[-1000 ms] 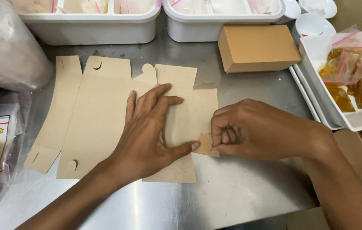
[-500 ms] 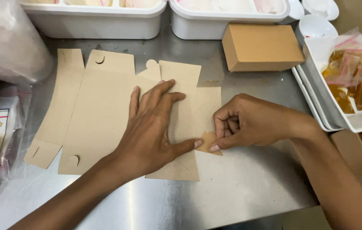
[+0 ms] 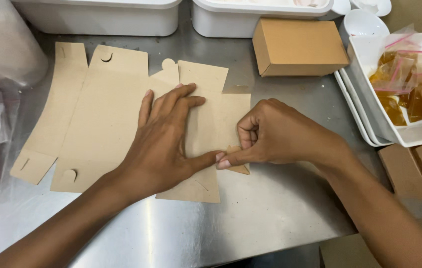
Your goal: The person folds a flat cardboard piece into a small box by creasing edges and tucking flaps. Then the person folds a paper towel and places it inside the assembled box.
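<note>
Head view looks straight down on a steel worktable (image 3: 270,218) where 1 flat brown cardboard box blank (image 3: 106,109) lies unfolded, its panels and tabs spread across the left and middle of the surface. Left hand (image 3: 164,141) rests palm-down on the blank's right panel, fingers spread and flat, thumb stretched toward the lower right corner, pinning the sheet rather than gripping it. Right hand (image 3: 275,134) is curled, thumb and forefinger pinched together on a small corner flap (image 3: 238,166) at the blank's right edge, which is lifted and creased over.

Judging by that, the step in hand looks like the first fold of a side tab, with the rest of the blank not yet raised. A next move would call for keeping the panel pressed flat while the crease is run firmly along its scored line.

Behind sits a finished closed cardboard box (image 3: 298,47), 2 white plastic tubs (image 3: 102,17) along the back edge, and at right a white tray (image 3: 370,99) holding small sauce sachets (image 3: 409,92).
</note>
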